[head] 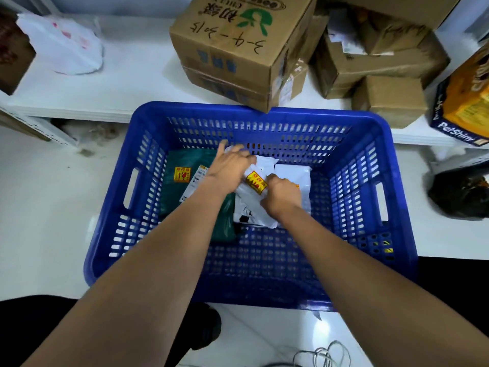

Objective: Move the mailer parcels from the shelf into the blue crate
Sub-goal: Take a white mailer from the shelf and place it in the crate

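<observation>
Under both hands, inside blue crate [246, 112]: white parcel [251, 202] gripped by right hand [281, 193], touched by flat left hand [229, 165]; green parcel [182, 176] already laid left. White bag [63, 43] left on shelf [132, 83] beyond hands.

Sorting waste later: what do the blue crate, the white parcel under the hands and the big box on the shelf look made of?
Blue crate: rigid moulded plastic, slightly glossy, slotted walls. White parcel: thin plastic film, judging by its creases. Big box: brown corrugated cardboard, matte, taped.
</observation>
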